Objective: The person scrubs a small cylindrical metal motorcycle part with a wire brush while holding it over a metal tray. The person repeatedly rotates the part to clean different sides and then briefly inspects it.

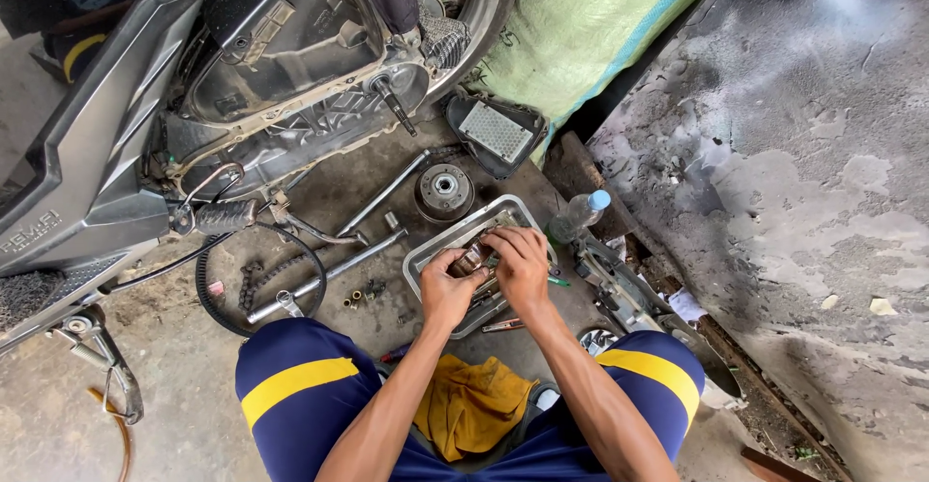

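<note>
Both my hands are over a rectangular metal tray (433, 247) on the concrete floor in front of my knees. My left hand (448, 286) grips a small round metal part (468, 260) at the tray's middle. My right hand (520, 266) is curled over the same part from the right, fingers pressing on its top. Other small metal pieces lie in the tray, mostly hidden under my hands.
A scooter with its side engine case open (290, 66) stands at the upper left. On the floor lie a drive belt (215, 298), long wrenches (334, 271), a round clutch part (444, 193), an air filter cover (495, 134), a plastic bottle (579, 214) and a yellow rag (472, 406). A rough wall (794, 201) runs along the right.
</note>
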